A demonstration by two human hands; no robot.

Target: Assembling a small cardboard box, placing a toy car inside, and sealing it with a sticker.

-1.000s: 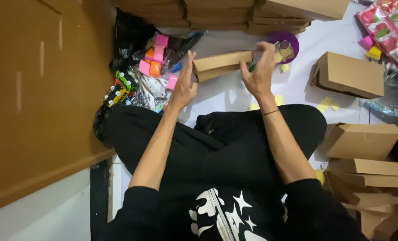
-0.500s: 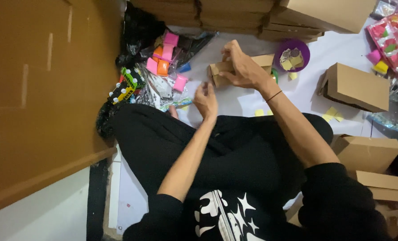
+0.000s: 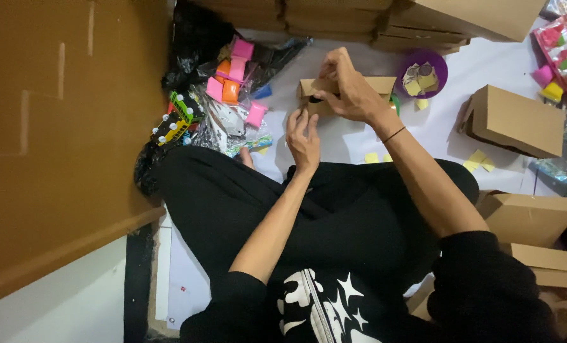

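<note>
Cardboard boxes lie closed around crossed legs on the white floor. Right hand grips a long cardboard box held just above the floor. Left hand hovers below it, fingers curled, holding nothing visible. Pink and orange toys sit left, a purple bowl right.

One head view, looking steeply down and close over the lap to the far floor.
</note>
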